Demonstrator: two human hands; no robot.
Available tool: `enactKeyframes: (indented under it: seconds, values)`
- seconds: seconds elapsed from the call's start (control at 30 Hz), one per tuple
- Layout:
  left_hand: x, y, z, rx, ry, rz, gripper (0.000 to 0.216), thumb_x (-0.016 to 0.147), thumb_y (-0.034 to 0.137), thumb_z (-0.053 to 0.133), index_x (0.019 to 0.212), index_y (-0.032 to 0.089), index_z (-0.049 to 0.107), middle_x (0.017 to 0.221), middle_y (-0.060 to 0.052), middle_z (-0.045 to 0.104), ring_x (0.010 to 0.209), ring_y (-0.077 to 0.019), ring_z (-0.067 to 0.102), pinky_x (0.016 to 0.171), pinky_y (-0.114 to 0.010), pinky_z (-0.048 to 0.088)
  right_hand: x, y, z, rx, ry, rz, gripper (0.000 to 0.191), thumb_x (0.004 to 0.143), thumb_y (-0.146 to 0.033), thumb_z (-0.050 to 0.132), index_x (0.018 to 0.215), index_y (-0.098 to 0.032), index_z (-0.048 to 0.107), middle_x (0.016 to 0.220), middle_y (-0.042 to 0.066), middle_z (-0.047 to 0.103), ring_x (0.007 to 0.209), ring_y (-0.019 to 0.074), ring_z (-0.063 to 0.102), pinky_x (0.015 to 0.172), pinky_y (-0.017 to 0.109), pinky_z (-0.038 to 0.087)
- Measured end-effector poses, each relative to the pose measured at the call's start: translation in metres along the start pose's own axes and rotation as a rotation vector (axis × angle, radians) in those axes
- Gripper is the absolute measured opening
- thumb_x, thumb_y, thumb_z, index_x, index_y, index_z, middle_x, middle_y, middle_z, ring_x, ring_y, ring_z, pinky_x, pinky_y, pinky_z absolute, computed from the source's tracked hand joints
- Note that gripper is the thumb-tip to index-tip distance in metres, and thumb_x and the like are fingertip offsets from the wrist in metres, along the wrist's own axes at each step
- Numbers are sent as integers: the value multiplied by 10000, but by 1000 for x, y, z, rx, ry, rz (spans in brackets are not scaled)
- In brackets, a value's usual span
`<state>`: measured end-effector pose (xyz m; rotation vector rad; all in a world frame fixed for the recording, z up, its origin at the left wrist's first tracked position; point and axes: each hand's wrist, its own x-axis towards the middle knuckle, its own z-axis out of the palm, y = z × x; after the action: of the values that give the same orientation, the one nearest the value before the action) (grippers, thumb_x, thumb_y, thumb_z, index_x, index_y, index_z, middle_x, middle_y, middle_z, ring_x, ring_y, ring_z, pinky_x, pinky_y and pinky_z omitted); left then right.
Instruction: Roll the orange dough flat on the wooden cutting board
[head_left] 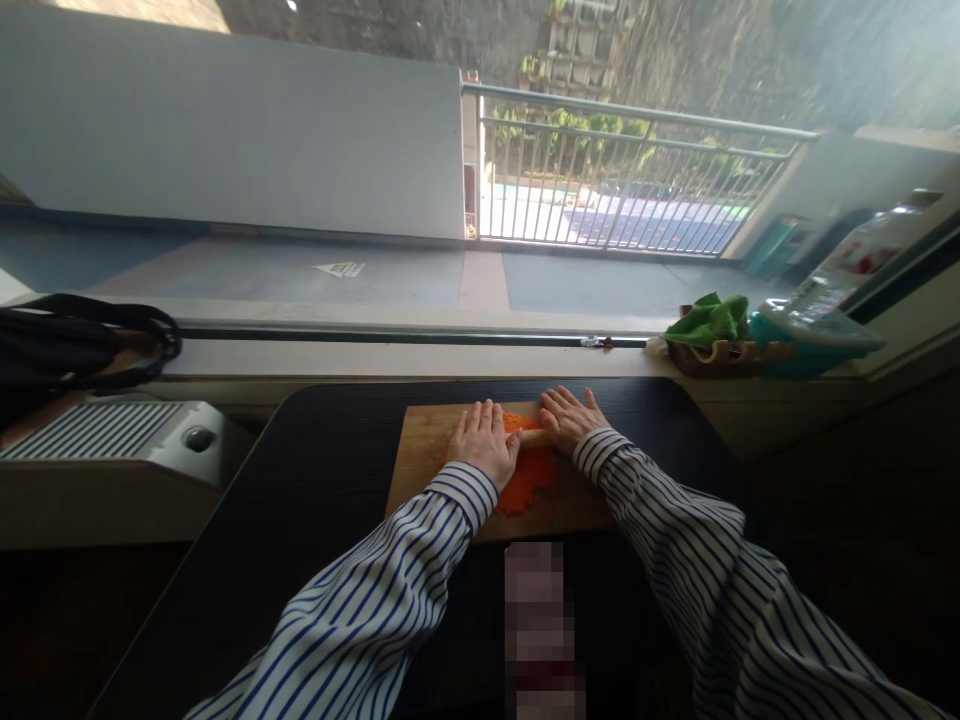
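Presses smooth, rounded wooden rolling pin point(534, 438) under flat, unclenched left hand point(484, 440) and right hand point(571, 420). Has thin, ragged-edged orange sheet point(523, 487) beneath and nearside of grip, on wooden board point(421, 452). Can't make out pin's ends, covered by hands.

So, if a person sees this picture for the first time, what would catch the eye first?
Probably the bright orange sheet on the wooden board in the middle, with the left hand and right hand laid over a pale rod that crosses it. Then perhaps the green cloth at the windowsill, beyond the dark table, toward the picture's right.
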<state>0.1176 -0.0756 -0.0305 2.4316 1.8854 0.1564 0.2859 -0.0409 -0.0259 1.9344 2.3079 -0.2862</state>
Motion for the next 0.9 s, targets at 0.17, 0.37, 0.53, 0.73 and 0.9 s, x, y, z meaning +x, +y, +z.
enactKeyframes:
  seconds: [0.17, 0.37, 0.53, 0.73, 0.9]
  values:
    - [-10, -1, 0, 0, -2, 87, 612, 888, 425, 200, 1335, 23, 319, 1413, -144, 297, 1317, -261, 215, 1083, -417, 153, -26, -6, 7, -9, 86, 49, 572, 898, -393, 90, 1398, -129, 178, 1474, 35, 131, 1345, 181, 51, 1060, 521, 5]
    - [-19, -5, -2, 2, -34, 146, 639, 890, 459, 152, 1348, 36, 292, 1427, -124, 268, 1329, -234, 184, 1097, -420, 115, -55, -20, 16, -3, 131, 156, 582, 902, -384, 80, 1399, -92, 168, 1465, 44, 160, 1345, 178, 59, 1070, 494, 12]
    - [-27, -8, -3, 3, -8, 176, 633, 889, 469, 168, 1348, 54, 299, 1428, -113, 271, 1324, -220, 204, 1094, -409, 138, -79, -33, 26, 15, 169, 175, 583, 904, -389, 99, 1392, -87, 206, 1460, 51, 178, 1343, 194, 85, 1074, 472, 43]
    - [-30, -12, -3, -14, 5, 214, 630, 886, 474, 193, 1340, 56, 318, 1424, -112, 280, 1323, -224, 208, 1093, -409, 143, -97, -46, 37, -6, 234, 236, 582, 904, -378, 137, 1390, -63, 204, 1456, 68, 167, 1343, 201, 95, 1074, 470, 30]
    - [-21, -8, 1, -16, 35, 184, 645, 883, 477, 201, 1351, 42, 288, 1430, -127, 259, 1322, -225, 209, 1091, -401, 147, -80, -34, 26, 5, 186, 205, 584, 905, -401, 130, 1382, -82, 239, 1446, 62, 203, 1342, 216, 100, 1059, 524, 3]
